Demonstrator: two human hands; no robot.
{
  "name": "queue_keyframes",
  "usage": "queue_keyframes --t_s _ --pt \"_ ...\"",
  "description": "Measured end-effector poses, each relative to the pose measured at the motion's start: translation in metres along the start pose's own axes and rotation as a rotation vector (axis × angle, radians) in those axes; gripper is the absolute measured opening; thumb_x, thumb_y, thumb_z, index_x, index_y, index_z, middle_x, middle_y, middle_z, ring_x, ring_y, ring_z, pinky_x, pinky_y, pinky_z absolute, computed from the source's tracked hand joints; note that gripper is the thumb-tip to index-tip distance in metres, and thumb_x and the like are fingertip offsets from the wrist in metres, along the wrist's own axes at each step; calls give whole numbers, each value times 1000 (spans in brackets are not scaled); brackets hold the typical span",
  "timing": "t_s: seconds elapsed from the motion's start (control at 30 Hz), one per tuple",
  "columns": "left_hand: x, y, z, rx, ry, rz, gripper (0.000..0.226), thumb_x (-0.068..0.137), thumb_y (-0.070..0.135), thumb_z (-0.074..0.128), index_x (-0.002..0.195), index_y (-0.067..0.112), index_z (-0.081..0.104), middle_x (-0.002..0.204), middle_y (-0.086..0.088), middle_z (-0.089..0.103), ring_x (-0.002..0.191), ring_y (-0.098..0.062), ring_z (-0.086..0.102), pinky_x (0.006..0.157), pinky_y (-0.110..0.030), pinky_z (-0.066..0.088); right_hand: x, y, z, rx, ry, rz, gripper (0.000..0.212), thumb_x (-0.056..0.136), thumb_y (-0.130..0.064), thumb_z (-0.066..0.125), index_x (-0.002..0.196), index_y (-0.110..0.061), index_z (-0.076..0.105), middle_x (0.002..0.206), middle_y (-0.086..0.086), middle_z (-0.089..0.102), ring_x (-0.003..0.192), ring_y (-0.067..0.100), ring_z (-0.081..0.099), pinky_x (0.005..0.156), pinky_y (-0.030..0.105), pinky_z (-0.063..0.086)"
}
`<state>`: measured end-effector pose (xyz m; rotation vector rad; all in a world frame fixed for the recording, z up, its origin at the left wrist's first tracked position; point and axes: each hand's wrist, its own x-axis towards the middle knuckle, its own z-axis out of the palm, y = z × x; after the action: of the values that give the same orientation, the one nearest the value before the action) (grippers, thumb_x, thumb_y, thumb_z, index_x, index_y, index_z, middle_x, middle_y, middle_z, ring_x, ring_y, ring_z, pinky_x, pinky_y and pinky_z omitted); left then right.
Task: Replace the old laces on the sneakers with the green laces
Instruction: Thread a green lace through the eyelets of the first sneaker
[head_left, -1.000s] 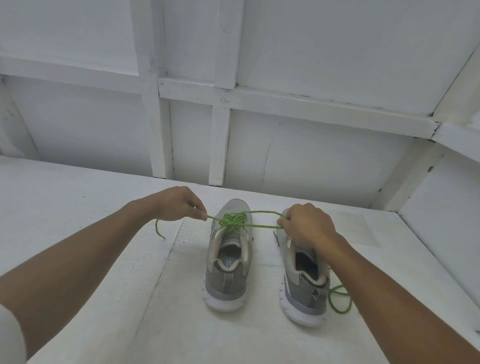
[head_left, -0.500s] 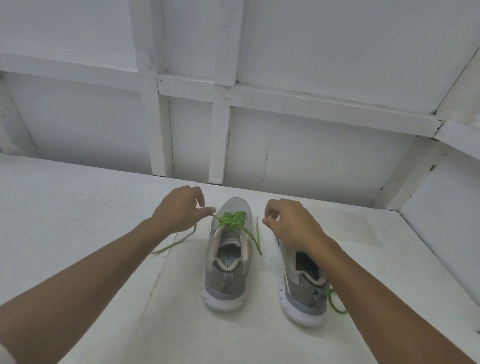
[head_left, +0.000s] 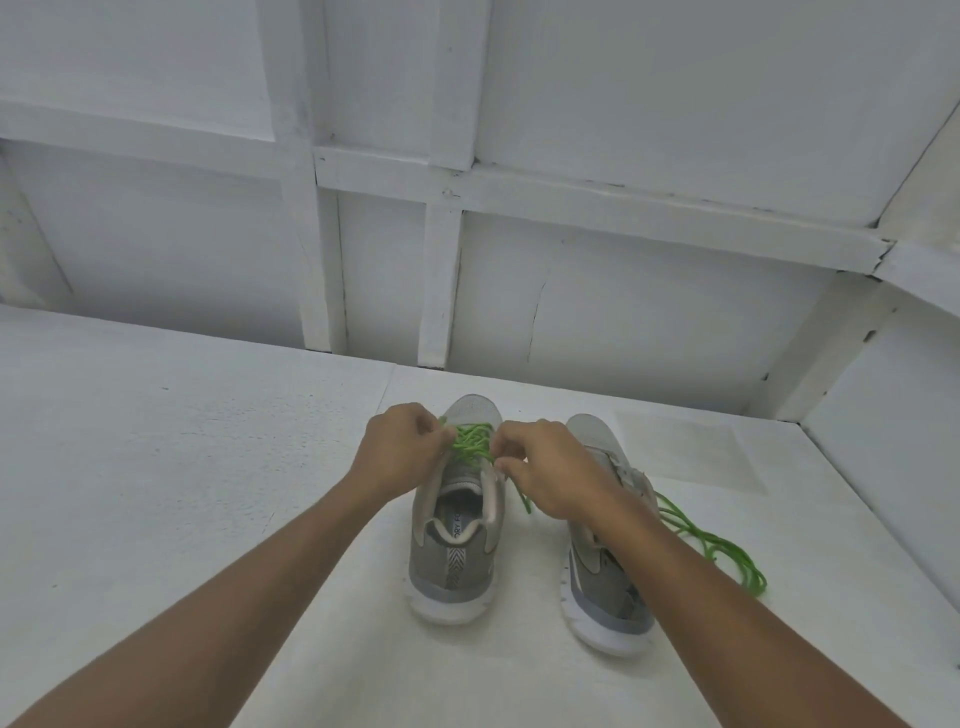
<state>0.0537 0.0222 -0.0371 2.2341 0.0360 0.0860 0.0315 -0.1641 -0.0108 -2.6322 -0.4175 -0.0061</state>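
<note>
The left hand (head_left: 405, 457) and right hand (head_left: 550, 473) each pinch a strand of the green lace (head_left: 470, 441), bunched between them over the laced sneaker (head_left: 452, 551). I'd say the knot is only half formed. If either pinch loosens, or one side pulls harder, it could slacken or sit lopsided. Under the right wrist, the second sneaker (head_left: 608, 571) and spare green lace (head_left: 711, 545) could get dragged by that forearm.
</note>
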Motion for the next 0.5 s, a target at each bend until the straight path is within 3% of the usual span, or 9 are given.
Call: queue_keyframes --t_s 0.13,0.23,0.3,0.5 --pt "-1 -10 0 -81 56 92 19 93 28 62 79 17 56 74 1 68 72 -13 67 67 -34 54 3 5 1 -130 38 -87 19 95 -19 54 103 -21 70 95 -3 66 87 13 46 76 30 39" --pt "-5 -15 0 -166 50 77 17 97 16 55 83 8 50 74 -7 64 61 -14 70 68 -44 59 2 10 1 -324 -6 -156 23 94 -9 46 96 -16 67 87 -1 57 84 17 38 69 30 30" --pt "-6 -16 2 -221 53 35 14 98 10 51 87 3 49 78 -12 63 60 -19 70 67 -44 60 -1 16 -1 -384 -67 -138 23 91 -4 43 93 -14 64 85 -1 51 84 19 38 68 33 33" --pt "-4 -18 6 -244 68 -32 14 99 12 51 87 5 48 85 -17 66 64 -23 71 65 -41 61 1 14 -13 -285 -216 -49 17 96 -13 43 94 -12 60 95 -1 53 91 20 50 64 27 37"
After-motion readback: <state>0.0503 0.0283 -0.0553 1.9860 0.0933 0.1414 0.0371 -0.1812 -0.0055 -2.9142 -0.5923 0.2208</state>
